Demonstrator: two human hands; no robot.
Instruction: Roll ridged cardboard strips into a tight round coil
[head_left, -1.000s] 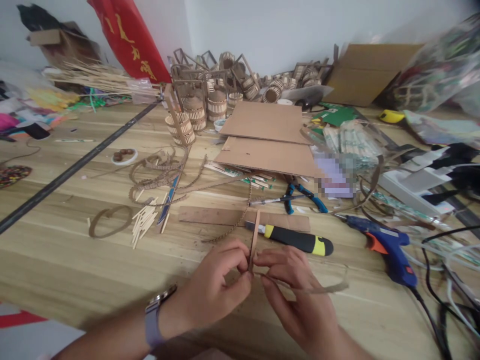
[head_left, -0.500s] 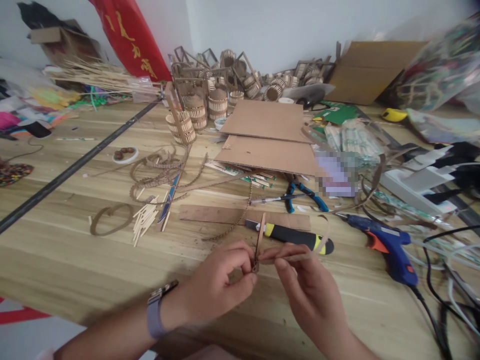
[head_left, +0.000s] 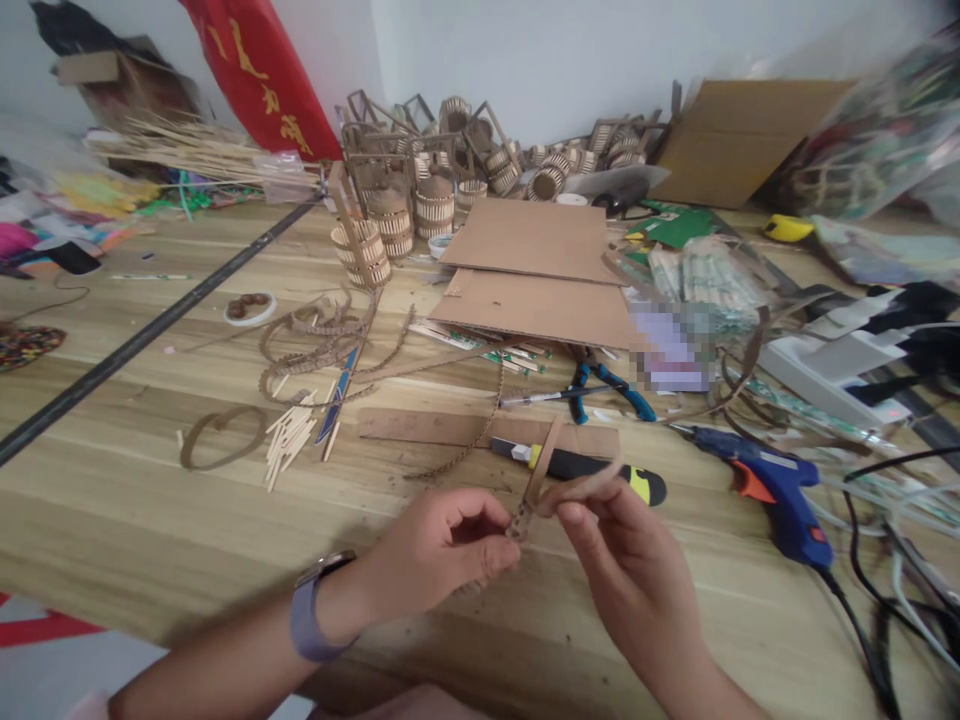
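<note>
Between thumb and fingers, my left hand [head_left: 442, 550] pinches the small folded braid [head_left: 519, 522] of brown cardboard strip. One loose strip end [head_left: 544, 458] sticks up from it, away from me. My right hand [head_left: 637, 570] closes on the other brown strip end [head_left: 585, 487], which bends to the right out of the braid. Just beyond my fingers lies a black and yellow utility knife [head_left: 574, 466] on a flat cardboard piece [head_left: 435, 430]. A braided cord [head_left: 469, 455] curves across that piece.
To the right rests a blue glue gun [head_left: 772, 490] with its cable. Behind the knife are blue-handled pliers [head_left: 626, 390] and stacked cardboard sheets [head_left: 532, 300]. Short wooden sticks [head_left: 289, 440] and coiled braids [head_left: 315, 340] lie left. Little stick buckets [head_left: 360, 250] stand at the back.
My right hand has lifted and bent its strip end up into a curve. The upright strip end has tilted to the right, and the braid now shows more between my hands.
</note>
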